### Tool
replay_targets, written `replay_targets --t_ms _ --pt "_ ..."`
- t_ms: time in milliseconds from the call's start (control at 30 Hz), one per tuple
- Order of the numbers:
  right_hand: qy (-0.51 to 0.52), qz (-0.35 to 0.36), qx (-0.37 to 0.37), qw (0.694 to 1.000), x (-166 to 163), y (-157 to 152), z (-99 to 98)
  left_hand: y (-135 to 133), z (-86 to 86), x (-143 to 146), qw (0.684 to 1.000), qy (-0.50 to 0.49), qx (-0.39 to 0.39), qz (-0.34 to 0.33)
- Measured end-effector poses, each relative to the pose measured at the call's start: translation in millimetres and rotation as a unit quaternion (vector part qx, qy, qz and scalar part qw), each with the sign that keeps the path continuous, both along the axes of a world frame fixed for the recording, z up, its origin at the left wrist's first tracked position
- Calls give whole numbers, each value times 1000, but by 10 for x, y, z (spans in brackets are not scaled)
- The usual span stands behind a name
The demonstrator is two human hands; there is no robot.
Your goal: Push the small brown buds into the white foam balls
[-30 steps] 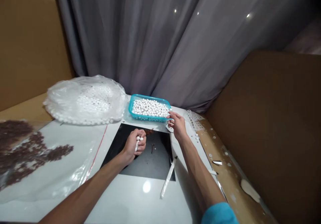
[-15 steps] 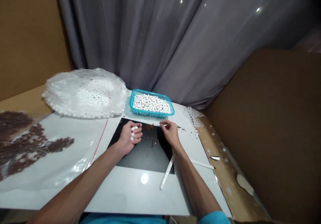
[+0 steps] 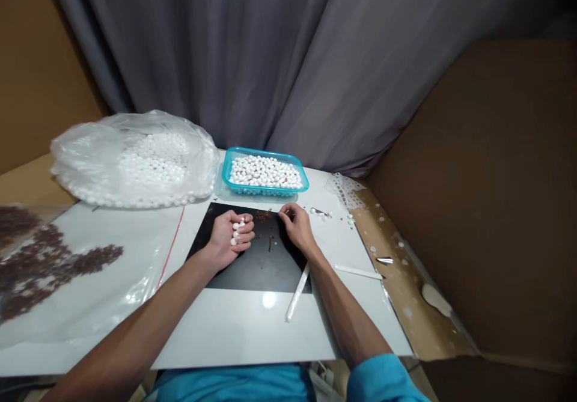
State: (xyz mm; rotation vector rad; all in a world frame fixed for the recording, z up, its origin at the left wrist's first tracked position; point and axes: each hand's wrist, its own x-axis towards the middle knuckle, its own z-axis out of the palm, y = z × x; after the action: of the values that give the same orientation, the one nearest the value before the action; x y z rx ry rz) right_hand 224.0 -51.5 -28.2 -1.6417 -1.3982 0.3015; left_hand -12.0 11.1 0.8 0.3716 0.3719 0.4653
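My left hand (image 3: pixel 231 234) rests on a black mat (image 3: pixel 252 264) with its fingers curled round several white beads (image 3: pixel 237 230). My right hand (image 3: pixel 294 226) lies on the mat's right side, fingers pinched together near a small pile of brown bits (image 3: pixel 262 215); what they hold is too small to make out. Behind both hands stands a teal basket (image 3: pixel 264 173) full of white beads.
A clear bag of white beads (image 3: pixel 135 161) lies at the back left. At the far left is a plastic sheet with brown bits (image 3: pixel 45 267). White sticks (image 3: pixel 297 291) lie by my right forearm. Cardboard walls (image 3: pixel 478 197) and a grey curtain (image 3: pixel 270 59) enclose the white table (image 3: pixel 243 336).
My right hand came back from the teal basket's front edge down to the black mat near the brown bits. My left hand stayed closed on the beads. The camera tilted down.
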Motion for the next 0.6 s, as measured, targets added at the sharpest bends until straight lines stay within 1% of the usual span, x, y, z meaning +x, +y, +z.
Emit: replay_targets --t_ms 100,200,267,367,400,467,600 --pt "58 1 8 998 25 -45 35 2 -36 24 999 22 21 -14" --pt "154 26 20 987 11 -46 61 -6 -42 50 998 34 45 -17" --pt "246 67 24 967 -41 -41 75 -16 -32 66 997 39 60 -14" --pt "363 138 26 921 -165 -53 101 -31 -15 87 996 47 73 -22" --pt "384 156 26 910 -208 -62 114 -36 -11 93 996 47 72 -28" --pt "403 183 21 897 -283 -84 147 -46 -1 102 996 43 68 -42" --pt "408 199 18 891 -363 -121 217 -82 39 108 996 44 60 -59"
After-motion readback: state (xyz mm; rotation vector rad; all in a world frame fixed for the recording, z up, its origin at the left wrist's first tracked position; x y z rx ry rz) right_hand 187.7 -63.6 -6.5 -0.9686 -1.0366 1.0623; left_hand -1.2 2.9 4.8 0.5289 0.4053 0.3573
